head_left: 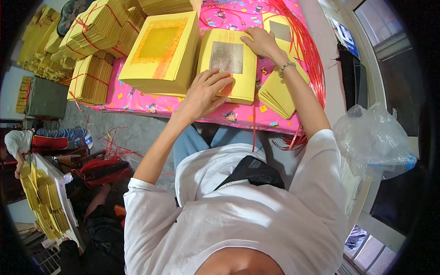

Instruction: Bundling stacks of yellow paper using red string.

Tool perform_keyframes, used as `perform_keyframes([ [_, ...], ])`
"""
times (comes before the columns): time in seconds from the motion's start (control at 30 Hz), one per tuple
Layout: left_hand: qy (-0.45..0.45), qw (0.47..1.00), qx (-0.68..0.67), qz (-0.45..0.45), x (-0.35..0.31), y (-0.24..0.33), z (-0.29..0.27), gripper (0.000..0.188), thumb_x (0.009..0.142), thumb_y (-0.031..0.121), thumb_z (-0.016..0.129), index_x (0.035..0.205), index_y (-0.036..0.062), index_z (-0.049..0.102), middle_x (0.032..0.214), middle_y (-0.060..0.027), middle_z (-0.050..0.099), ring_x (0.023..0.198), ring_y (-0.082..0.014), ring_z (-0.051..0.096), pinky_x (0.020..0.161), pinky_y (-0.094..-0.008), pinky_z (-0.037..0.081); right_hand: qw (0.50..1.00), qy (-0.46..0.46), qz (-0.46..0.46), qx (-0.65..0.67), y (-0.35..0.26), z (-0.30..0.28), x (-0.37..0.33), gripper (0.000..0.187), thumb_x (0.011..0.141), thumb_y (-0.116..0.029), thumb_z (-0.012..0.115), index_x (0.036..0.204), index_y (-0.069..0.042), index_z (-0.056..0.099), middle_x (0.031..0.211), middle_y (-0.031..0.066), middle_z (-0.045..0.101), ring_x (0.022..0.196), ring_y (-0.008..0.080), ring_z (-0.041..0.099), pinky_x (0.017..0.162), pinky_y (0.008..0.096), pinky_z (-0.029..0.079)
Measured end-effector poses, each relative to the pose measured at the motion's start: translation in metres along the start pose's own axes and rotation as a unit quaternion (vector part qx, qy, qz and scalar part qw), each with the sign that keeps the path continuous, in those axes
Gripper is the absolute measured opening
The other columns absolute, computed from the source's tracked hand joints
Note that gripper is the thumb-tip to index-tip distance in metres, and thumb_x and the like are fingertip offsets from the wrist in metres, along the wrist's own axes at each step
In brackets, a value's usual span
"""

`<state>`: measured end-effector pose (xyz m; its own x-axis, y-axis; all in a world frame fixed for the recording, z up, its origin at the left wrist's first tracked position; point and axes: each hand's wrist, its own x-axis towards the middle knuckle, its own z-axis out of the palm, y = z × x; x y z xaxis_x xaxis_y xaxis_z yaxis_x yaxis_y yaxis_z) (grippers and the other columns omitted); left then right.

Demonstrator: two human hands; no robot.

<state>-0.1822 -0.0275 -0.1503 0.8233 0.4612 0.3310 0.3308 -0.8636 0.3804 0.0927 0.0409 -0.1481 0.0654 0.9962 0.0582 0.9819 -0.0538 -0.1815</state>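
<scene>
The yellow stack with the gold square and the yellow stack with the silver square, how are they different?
The gold-square stack looks taller; the silver-square stack sits lower.
The gold-square stack has orange around its patch; the silver-square stack's patch is greyish.
The left hand and right hand are on the silver-square stack; neither is on top of the gold-square stack.
Both are yellow and sit on the pink table cover.

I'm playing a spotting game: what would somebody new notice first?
Probably the bright pink tablecloth, near the top. On it, the left hand and right hand rest on a yellow paper stack with a grey patch, beside a taller yellow stack with a gold patch. Shiny red strands spill along the cloth's right side.
</scene>
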Motion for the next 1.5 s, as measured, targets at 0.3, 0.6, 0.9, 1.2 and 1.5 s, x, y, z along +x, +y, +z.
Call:
perform_keyframes([
  [0.3, 0.008, 1.000, 0.006, -0.002, 0.001, 0.000, 0.004, 0.052, 0.078, 0.019, 0.070, 0.126, 0.0129, 0.053, 0.132, -0.0050, 0.051, 0.126, -0.0308, 0.041, 0.103, -0.0436, 0.036, 1.000, 0.019, 0.005, -0.003, 0.007, 0.001, -0.007, 0.050, 0.091, -0.046, 0.046, 0.123, -0.008, 0.055, 0.123, 0.0107, 0.057, 0.114, 0.0280, 0.053, 0.096, 0.0496, 0.037],
  [0.6, 0.045, 0.999, -0.012, 0.005, -0.002, 0.005, -0.003, 0.053, 0.072, 0.019, 0.074, 0.121, 0.0112, 0.055, 0.129, -0.0136, 0.047, 0.124, -0.0343, 0.041, 0.101, -0.0437, 0.039, 0.980, 0.144, -0.117, 0.075, -0.012, -0.032, -0.055, 0.041, 0.086, -0.037, 0.059, 0.112, -0.006, 0.057, 0.109, 0.0129, 0.058, 0.103, 0.0298, 0.057, 0.087, 0.0421, 0.045],
  [0.9, 0.058, 0.998, -0.019, -0.024, -0.008, 0.003, -0.011, 0.042, 0.071, 0.015, 0.074, 0.111, 0.0128, 0.059, 0.111, -0.0099, 0.053, 0.108, -0.0311, 0.048, 0.085, -0.0402, 0.048, 0.977, -0.018, -0.197, 0.084, -0.061, -0.047, -0.152, 0.037, 0.069, -0.028, 0.075, 0.092, -0.004, 0.059, 0.088, 0.0116, 0.056, 0.089, 0.0304, 0.057, 0.076, 0.0421, 0.048],
  [1.2, 0.073, 0.997, -0.033, -0.018, -0.007, 0.001, -0.009, 0.017, 0.078, 0.015, 0.069, 0.094, 0.0078, 0.068, 0.094, -0.0068, 0.060, 0.093, -0.0264, 0.055, 0.078, -0.0372, 0.048, 0.973, 0.015, -0.214, 0.087, -0.055, -0.042, -0.154, 0.028, 0.073, -0.028, 0.070, 0.083, -0.003, 0.060, 0.082, 0.0118, 0.057, 0.079, 0.0305, 0.060, 0.070, 0.0415, 0.049],
  [1.5, 0.083, 0.996, -0.033, -0.026, -0.006, 0.002, -0.008, 0.015, 0.081, 0.013, 0.065, 0.094, 0.0074, 0.071, 0.091, -0.0072, 0.061, 0.090, -0.0258, 0.056, 0.075, -0.0365, 0.049, 0.976, -0.003, -0.194, 0.097, -0.054, -0.042, -0.150, 0.026, 0.085, -0.027, 0.059, 0.078, -0.003, 0.065, 0.081, 0.0123, 0.059, 0.079, 0.0311, 0.061, 0.068, 0.0429, 0.049],
])
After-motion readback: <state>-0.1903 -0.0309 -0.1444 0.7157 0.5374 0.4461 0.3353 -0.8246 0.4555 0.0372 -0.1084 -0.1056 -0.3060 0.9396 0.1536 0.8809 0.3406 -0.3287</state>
